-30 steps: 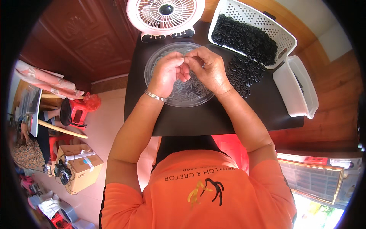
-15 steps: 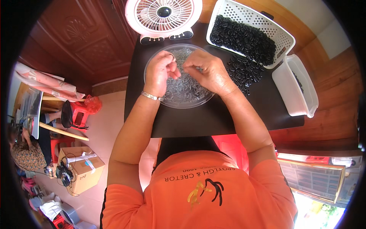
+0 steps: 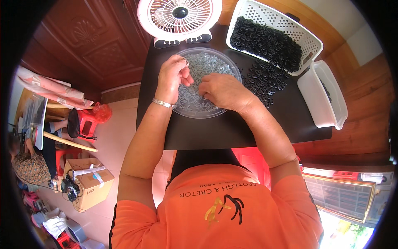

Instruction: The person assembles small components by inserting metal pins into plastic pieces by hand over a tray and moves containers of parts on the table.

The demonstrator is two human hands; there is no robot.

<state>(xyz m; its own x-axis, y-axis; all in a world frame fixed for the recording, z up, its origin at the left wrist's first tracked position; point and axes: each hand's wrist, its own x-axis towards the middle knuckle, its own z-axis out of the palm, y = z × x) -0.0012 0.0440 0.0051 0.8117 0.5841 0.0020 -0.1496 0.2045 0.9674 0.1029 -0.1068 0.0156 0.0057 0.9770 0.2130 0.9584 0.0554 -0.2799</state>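
A round clear tray full of small, greyish see-through pieces sits on the dark table. Over its left side is my left hand, fingers curled inward and thumb pressed near them; whatever they hold is too small to make out. My right hand dips low over the right half of the tray, its bent fingertips down among the pieces and partly hidden by the hand itself. Loose small black ring-like parts lie on the table right of the tray.
A pink-and-white fan stands behind the tray. At the back right, a white perforated basket holds many black parts, beside a white plastic bin. The dark table ends close to my body. Another person sits far left.
My right hand has lowered into the pieces and turned palm down, its fingertips a little farther from my left hand. My left hand has stayed nearly in place.
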